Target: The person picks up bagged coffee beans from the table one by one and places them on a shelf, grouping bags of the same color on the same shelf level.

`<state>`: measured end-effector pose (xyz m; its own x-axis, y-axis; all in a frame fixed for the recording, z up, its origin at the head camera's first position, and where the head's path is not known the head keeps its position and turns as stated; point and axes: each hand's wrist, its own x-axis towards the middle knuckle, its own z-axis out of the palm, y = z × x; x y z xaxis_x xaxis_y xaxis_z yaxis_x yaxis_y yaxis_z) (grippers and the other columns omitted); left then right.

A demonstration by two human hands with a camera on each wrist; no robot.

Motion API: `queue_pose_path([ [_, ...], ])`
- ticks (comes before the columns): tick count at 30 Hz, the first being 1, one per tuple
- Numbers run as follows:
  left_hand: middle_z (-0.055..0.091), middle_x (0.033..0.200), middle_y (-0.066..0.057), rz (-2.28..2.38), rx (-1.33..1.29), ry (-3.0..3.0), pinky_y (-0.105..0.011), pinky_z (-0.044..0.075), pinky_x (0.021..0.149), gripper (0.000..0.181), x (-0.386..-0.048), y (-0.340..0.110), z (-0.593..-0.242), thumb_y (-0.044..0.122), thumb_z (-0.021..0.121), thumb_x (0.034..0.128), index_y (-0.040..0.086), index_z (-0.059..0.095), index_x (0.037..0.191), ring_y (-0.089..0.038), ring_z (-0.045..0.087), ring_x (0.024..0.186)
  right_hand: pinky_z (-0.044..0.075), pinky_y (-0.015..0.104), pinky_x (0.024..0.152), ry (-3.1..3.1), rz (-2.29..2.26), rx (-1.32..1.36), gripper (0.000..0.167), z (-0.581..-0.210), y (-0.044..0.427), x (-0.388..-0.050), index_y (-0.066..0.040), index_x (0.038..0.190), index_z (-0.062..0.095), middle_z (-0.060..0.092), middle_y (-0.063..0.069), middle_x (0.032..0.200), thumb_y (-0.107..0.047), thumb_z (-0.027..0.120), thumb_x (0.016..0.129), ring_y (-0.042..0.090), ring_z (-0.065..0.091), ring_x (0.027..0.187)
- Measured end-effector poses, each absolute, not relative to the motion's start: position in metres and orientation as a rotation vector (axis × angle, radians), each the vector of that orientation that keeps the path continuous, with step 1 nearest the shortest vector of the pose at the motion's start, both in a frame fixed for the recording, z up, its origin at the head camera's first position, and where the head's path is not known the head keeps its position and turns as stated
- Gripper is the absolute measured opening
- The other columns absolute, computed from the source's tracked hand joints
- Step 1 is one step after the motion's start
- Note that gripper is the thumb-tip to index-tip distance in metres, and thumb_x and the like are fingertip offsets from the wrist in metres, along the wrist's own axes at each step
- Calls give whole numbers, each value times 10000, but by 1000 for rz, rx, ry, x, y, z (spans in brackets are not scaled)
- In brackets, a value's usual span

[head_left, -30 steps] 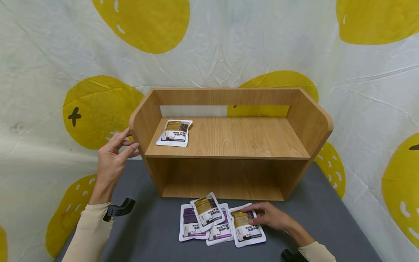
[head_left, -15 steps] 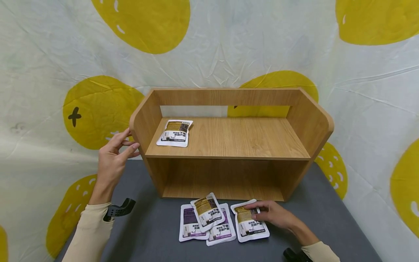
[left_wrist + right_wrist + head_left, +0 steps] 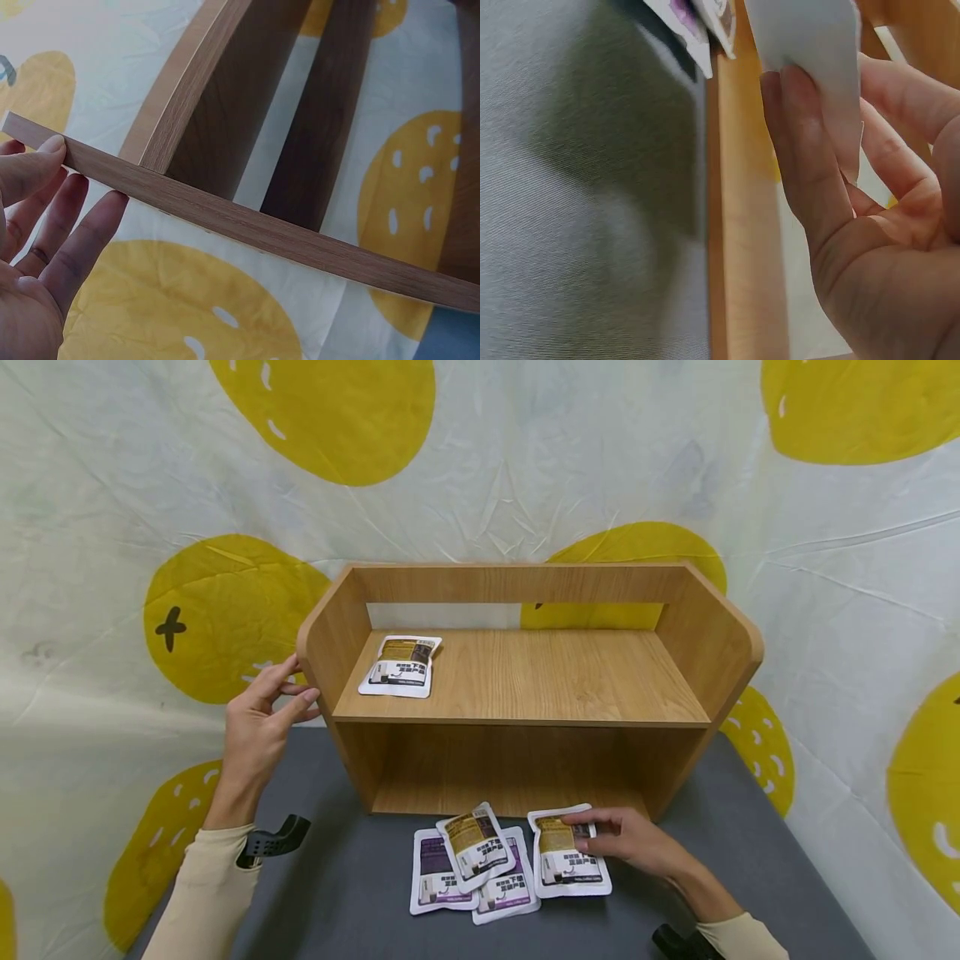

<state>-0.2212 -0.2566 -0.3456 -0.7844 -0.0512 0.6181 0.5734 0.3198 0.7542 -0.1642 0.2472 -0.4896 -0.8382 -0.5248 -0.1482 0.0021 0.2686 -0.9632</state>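
My right hand [image 3: 641, 845] pinches a brown-and-white foil pouch [image 3: 557, 867] by its right side, thumb on one face and fingers on the other. In the right wrist view the pouch's plain pale face [image 3: 810, 34] shows, raised off the table. My left hand [image 3: 255, 727] grips the left side panel of a two-tier wooden shelf [image 3: 555, 677]; in the left wrist view the thumb and fingers pinch the panel's edge [image 3: 247, 221]. Beside the held pouch lie a brown pouch [image 3: 477, 847] and, partly under it, two purple pouches, left [image 3: 435, 864] and right [image 3: 510, 893].
Another brown pouch [image 3: 401, 667] lies at the left end of the upper tier. The lower tier [image 3: 510, 768] is open at the front. The shelf stands on a grey-covered table [image 3: 360, 877] before a white curtain [image 3: 480, 460] with yellow shapes.
My right hand has lifted the brown pouch away from the pile, first to the right and then up toward the shelf. The left hand has stayed on the side panel.
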Motion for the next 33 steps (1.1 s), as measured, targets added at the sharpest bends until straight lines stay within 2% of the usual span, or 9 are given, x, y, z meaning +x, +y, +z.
queue_pose_path([
  [9, 600, 1250, -22, -1488, -458, -2049, -262, 630, 702, 605, -221, -257, -345, -77, 695, 908, 174, 581, 1446, -135, 654, 944, 597, 256, 826, 2116, -1595, -476, 445, -464, 241, -165, -14, 1366, 630, 612, 205, 1224, -140, 714, 948, 224, 668, 973],
  [23, 599, 1247, -23, -1493, -458, -2051, -267, 630, 706, 603, -221, -257, -345, -78, 694, 909, 174, 583, 1445, -134, 659, 945, 626, 281, 817, 2031, -1688, -581, 464, -424, 228, -162, 73, 1388, 566, 668, 214, 1156, -72, 684, 963, 181, 708, 945],
  [33, 601, 1255, -28, -1489, -456, -2053, -260, 631, 704, 612, -220, -256, -344, -79, 702, 902, 179, 584, 1444, -141, 653, 943, 638, 322, 814, 2090, -1676, -606, 439, -394, 224, -163, -11, 1382, 606, 650, 221, 1197, -95, 700, 961, 216, 708, 954],
])
